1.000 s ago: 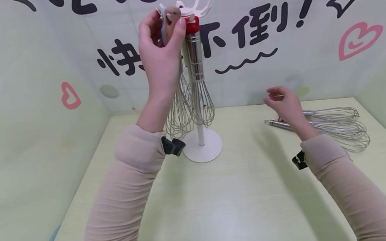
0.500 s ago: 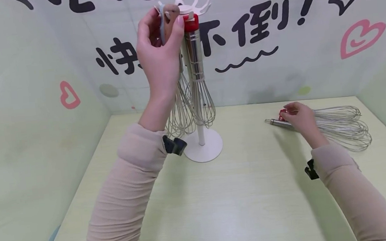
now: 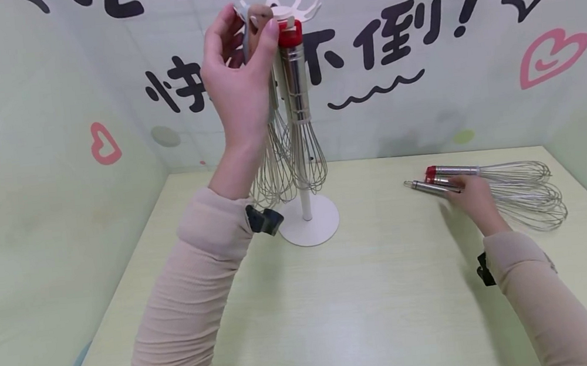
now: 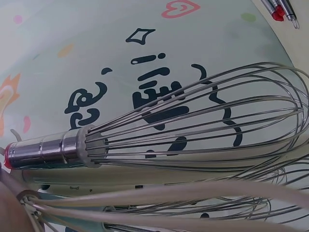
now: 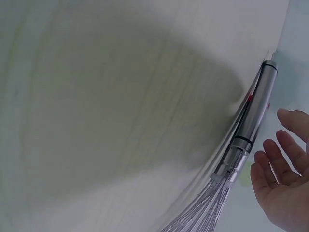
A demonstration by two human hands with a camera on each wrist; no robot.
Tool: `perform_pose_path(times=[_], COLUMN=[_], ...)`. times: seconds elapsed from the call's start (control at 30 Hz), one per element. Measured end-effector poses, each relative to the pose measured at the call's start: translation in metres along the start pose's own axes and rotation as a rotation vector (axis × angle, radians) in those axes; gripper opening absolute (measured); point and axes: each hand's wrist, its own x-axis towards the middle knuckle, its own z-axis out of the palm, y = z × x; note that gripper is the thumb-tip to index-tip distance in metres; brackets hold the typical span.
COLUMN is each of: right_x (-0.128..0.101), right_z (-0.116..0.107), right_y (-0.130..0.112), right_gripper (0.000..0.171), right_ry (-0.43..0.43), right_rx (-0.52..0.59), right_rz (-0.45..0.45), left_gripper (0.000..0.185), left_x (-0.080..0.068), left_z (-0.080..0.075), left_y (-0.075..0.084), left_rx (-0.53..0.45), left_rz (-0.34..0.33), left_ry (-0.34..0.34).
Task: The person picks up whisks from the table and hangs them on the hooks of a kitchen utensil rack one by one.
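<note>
High at the white rack, my left hand pinches the brown handle end of a whisk. Beige wires cross the bottom of the left wrist view, beside a pale blue handle. A red-ended steel whisk hangs to the right of those fingers. My right hand is low over several whisks lying at the table's right. Its fingers are at the nearest steel handle; in the right wrist view they curve loosely beside that handle, apart from it.
Two red-ended whisks, one at the back and one in the middle, lie beside the nearest one, wires pointing right. A printed backdrop stands behind the table, with side panels left and right.
My right hand has come down and forward to the whisks, then shifted toward the nearest handle, uncovering the red ends. My left hand stays at the rack with almost no movement.
</note>
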Motion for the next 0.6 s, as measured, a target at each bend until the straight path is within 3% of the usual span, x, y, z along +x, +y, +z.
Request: perform_pose_path(times=[0.6], right_x=[0.0009], right_z=[0.0021], right_y=[0.0065], right_gripper=[0.045], right_ry=[-0.034], right_rx=[-0.074], right_rz=[0.023], left_gripper=[0.055], left_x=[0.0048], left_z=[0.0010], left_y=[-0.0065], left_rx=[0.010], left_rz=[0.002], left_ry=[0.037])
